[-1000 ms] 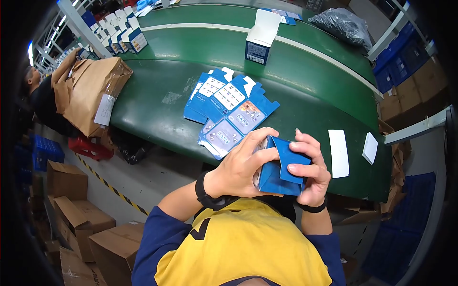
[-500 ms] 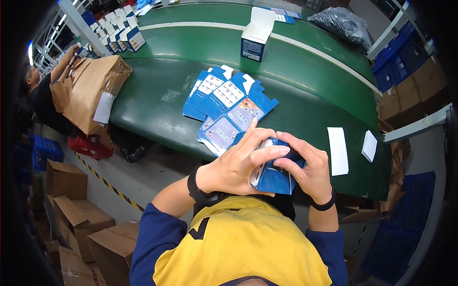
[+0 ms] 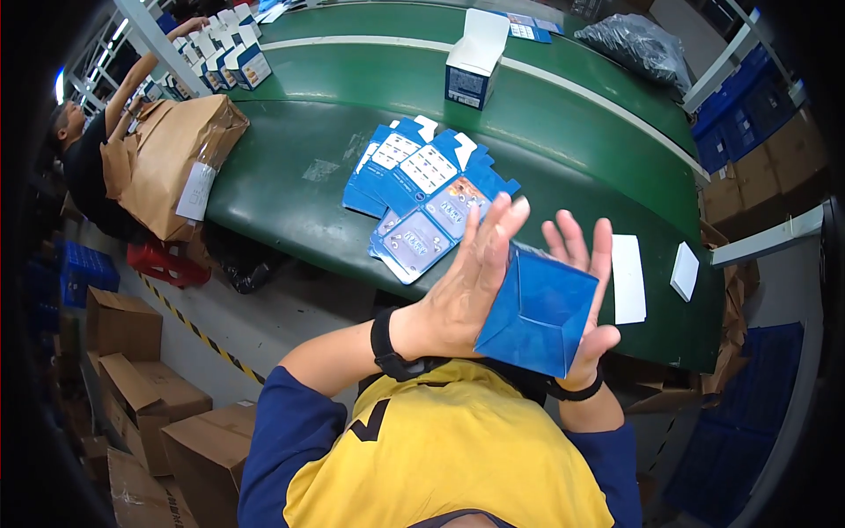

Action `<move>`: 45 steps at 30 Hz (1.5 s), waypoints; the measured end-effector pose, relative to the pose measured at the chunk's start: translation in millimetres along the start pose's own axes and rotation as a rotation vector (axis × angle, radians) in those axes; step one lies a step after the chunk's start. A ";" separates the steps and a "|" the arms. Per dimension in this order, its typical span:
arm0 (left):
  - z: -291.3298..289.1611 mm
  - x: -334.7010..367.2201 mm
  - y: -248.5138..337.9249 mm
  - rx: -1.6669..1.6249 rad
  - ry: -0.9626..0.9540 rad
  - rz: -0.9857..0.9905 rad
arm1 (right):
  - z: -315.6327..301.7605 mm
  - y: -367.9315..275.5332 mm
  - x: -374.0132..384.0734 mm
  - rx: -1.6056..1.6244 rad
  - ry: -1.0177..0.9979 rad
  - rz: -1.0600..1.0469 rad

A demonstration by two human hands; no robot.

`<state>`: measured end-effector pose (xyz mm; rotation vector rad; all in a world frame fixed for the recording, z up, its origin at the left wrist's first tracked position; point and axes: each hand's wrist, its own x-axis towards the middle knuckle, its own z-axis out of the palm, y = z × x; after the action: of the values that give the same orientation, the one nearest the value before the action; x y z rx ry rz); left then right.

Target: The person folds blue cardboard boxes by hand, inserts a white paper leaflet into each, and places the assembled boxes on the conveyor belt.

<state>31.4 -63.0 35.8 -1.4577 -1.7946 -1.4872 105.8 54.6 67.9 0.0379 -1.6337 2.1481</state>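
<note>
Hands, left [image 3: 466, 290] and right [image 3: 585, 290], press flat-palmed against blue folded carton [image 3: 539, 312].

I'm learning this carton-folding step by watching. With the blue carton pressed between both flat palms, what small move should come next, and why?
Probably set the blue carton down on the green belt, closed end down. It looks squared up between the left hand and right hand, both with fingers spread flat, and an erected carton already stands farther along the belt, while flat blanks wait nearby.
</note>
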 end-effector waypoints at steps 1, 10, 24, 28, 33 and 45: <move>0.3 0.6 -3.7 0.009 -0.008 -0.004 | 0.4 -0.1 -1.3 0.012 -0.026 0.034; -19.1 6.7 -8.5 -0.086 -0.195 0.159 | -57.5 -10.3 34.8 -0.181 -0.205 0.245; -47.0 -30.6 -85.6 0.698 -0.814 -0.611 | -114.0 94.4 251.2 -0.476 -0.064 0.206; -19.1 -61.7 -84.3 0.868 -0.635 -0.642 | -131.9 151.7 279.4 -0.496 -0.052 0.302; -4.6 -59.3 -88.3 1.013 -0.521 -0.753 | -114.0 166.5 238.9 -0.749 0.195 0.193; -48.5 -46.8 -76.6 0.677 -0.515 -0.659 | -19.9 117.4 117.5 -0.219 -0.039 0.499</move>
<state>-32.1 -119.3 -20.7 -0.9759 -2.9069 -0.5699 -37.6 86.9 -12.1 -0.4400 -2.0609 2.3030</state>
